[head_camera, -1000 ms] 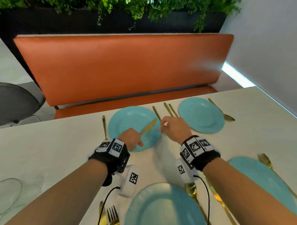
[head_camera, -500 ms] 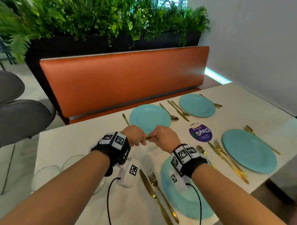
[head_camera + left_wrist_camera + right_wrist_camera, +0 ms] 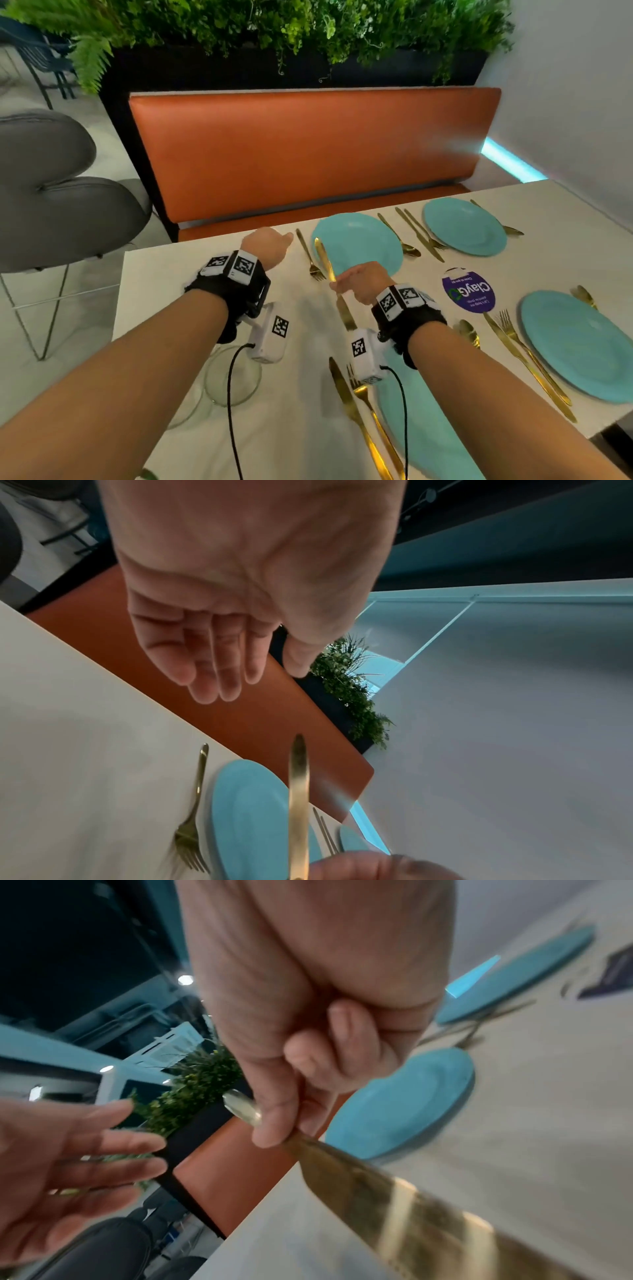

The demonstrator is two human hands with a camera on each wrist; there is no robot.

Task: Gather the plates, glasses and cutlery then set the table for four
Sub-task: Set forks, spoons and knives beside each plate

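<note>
Right hand (image 3: 359, 279) pinches a gold knife (image 3: 324, 258) near its middle between thumb and curled fingers, holding it in the air with the blade pointing away over the white table (image 3: 164, 301), just left of the far-left turquoise plate (image 3: 363, 240); the left hand (image 3: 269, 243) hangs apart from it, fingers loosely straight and holding nothing. Three more turquoise plates sit at the other places, the far-right one (image 3: 464, 226) with gold cutlery on both sides, and a purple round card (image 3: 467, 291) lies between the settings. A gold fork (image 3: 310, 255) lies on the table just beside the held knife, and a clear glass (image 3: 233, 380) stands under the left forearm.
</note>
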